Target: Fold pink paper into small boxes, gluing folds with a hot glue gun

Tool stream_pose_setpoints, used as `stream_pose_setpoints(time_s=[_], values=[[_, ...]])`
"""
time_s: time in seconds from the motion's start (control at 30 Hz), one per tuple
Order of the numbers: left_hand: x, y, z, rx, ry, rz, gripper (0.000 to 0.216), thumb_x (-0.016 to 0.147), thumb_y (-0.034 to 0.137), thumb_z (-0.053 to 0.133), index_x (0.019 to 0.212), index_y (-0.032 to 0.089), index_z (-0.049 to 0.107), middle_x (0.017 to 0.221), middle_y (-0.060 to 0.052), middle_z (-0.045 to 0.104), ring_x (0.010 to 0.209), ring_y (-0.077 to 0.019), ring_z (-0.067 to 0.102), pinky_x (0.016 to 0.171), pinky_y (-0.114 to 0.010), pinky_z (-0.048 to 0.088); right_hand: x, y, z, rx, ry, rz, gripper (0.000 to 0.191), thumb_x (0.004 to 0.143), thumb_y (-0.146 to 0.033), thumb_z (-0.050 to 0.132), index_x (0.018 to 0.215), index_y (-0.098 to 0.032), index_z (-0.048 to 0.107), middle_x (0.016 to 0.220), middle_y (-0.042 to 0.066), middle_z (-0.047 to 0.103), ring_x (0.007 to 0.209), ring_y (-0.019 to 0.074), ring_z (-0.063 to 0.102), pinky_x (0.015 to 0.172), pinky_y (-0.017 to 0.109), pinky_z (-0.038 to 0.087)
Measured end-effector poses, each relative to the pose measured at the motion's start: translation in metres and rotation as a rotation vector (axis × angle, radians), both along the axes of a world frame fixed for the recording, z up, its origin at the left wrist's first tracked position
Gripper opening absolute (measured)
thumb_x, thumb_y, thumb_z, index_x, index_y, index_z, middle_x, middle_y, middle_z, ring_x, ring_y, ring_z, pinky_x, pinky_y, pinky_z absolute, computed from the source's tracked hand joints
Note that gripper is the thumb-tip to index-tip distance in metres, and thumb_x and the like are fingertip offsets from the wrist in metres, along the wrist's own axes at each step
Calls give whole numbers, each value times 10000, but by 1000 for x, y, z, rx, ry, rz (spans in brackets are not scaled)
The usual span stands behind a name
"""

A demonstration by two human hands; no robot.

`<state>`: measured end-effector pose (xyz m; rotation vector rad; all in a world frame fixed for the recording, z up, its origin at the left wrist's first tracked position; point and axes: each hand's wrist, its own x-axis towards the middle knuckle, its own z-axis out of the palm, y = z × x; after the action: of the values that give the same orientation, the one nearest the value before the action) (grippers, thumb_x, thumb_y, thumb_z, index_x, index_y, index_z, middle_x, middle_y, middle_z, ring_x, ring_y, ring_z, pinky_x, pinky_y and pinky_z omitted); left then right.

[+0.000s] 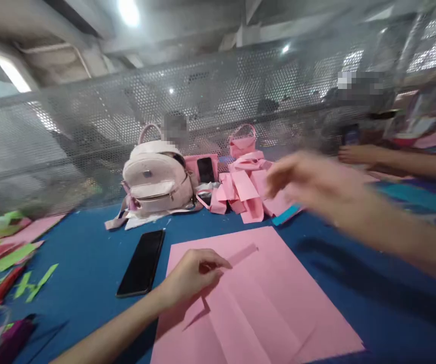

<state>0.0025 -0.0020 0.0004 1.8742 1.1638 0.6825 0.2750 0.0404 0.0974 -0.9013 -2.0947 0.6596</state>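
A large pink paper sheet (297,283) lies flat on the blue table. On top of it rests a smaller creased piece of pink paper (252,308), its folds raised a little. My left hand (197,273) is on this piece, thumb and forefinger pinching at its upper left edge. Up and to the right, my right hand (305,177) hangs in the air, smeared by motion. It is nearest to the pile of pink paper pieces (244,189), and whether its fingers hold anything is unclear.
Left of the sheet lies a black phone (142,263). A white backpack (155,177) and a small pink paper bag (243,144) stand by the perforated metal screen (210,101). Green paper scraps (41,283) and a purple pouch (13,341) lie at left. Another person's arm (400,159) reaches in at right.
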Motion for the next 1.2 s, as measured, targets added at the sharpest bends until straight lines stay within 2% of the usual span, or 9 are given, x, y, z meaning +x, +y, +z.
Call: stream_pose_setpoints(time_s=[0.1,0.2,0.27,0.4,0.5,0.7,0.83,0.97,1.2], values=[[6,-5,2,22,-34,29,245,828,120,579,973,193,762,975,-49,727,884,-166,658,757,-231,481,-13,18,-56,-197,-290,55,287,814,-399,618,1014,-193,613,986,70,653,860,217,603,729,296,475],[8,-7,5,13,-53,61,246,842,125,573,987,207,755,970,-40,722,865,-157,656,733,-223,483,-21,36,-100,-357,-253,109,250,814,-405,593,860,-159,586,725,17,586,653,156,524,582,251,402],[6,-7,7,21,-17,28,249,864,133,559,1011,215,742,971,-35,716,867,-152,652,753,-227,488,-25,43,-115,-387,-198,156,213,827,-366,566,786,-157,568,696,-2,552,629,134,486,567,237,368],[-2,-2,11,275,220,-195,321,887,109,526,1140,238,675,1161,-55,638,1035,-179,594,891,-284,473,-32,44,-112,-298,-318,110,124,813,-258,542,722,-175,553,640,-35,491,603,118,434,539,226,306],[-3,5,10,512,453,-332,327,923,131,484,1216,200,611,1218,-76,605,1049,-213,557,891,-340,478,-35,40,-105,-225,-419,22,41,769,-179,529,737,-194,549,634,-46,489,604,117,438,529,226,273],[-4,23,-11,811,605,-434,353,929,84,432,1265,92,540,1305,-98,590,1022,-219,559,911,-373,482,-38,46,-116,-181,-418,-67,59,768,-196,561,812,-219,592,700,-39,572,637,126,483,562,233,299],[-10,36,-25,849,586,-437,409,935,123,453,1340,78,477,1328,-104,589,1089,-219,551,957,-351,474,-37,57,-128,-233,-375,-83,60,753,-197,617,807,-222,622,686,-38,572,615,125,490,550,231,333],[-12,47,-32,841,575,-422,370,958,173,443,1315,104,513,1347,-83,586,1125,-220,552,970,-352,476,-32,66,-135,-161,-261,72,73,833,-195,614,818,-223,679,789,-8,661,722,133,575,633,234,417],[-10,60,-41,940,607,-395,351,1007,287,379,1243,126,583,1293,-72,631,1074,-215,593,923,-360,505,-22,78,-152,286,-220,390,164,924,-144,512,965,-196,662,995,37,725,869,157,624,782,294,453]])
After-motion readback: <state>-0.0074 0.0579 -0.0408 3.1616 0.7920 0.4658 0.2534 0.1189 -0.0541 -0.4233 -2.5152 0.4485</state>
